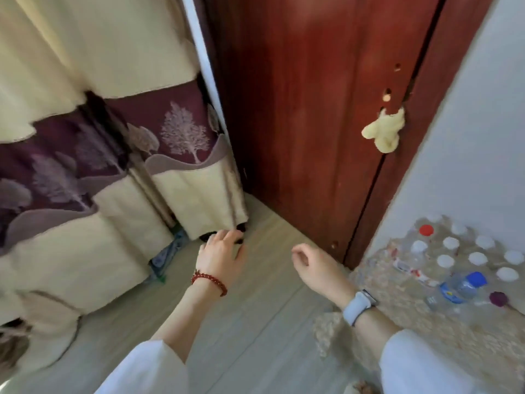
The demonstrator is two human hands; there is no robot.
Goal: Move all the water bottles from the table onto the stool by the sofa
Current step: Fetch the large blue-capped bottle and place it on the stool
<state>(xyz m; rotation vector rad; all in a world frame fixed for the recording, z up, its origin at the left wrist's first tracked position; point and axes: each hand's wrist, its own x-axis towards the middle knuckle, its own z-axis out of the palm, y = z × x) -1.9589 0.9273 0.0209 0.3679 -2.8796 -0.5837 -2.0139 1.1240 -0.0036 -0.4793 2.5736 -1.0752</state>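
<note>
Several clear water bottles with white caps (451,243) stand close together on a table under a beige lace cloth (397,322) at the right edge. Among them are a red-capped bottle (426,230) and a blue-capped bottle (466,285) with a blue label, which leans at the near side. My left hand (223,253), with a red bead bracelet, hangs over the floor with fingers spread and nothing in it. My right hand (311,265), with a watch on the wrist, is loosely curled and holds nothing, left of the table. No stool or sofa is in view.
A cream and purple curtain (99,166) hangs on the left down to the floor, with a dark object (240,230) under its hem. A dark red wooden door (312,109) stands straight ahead, a yellow cloth (385,133) hanging on it. A small purple thing (498,298) lies on the table.
</note>
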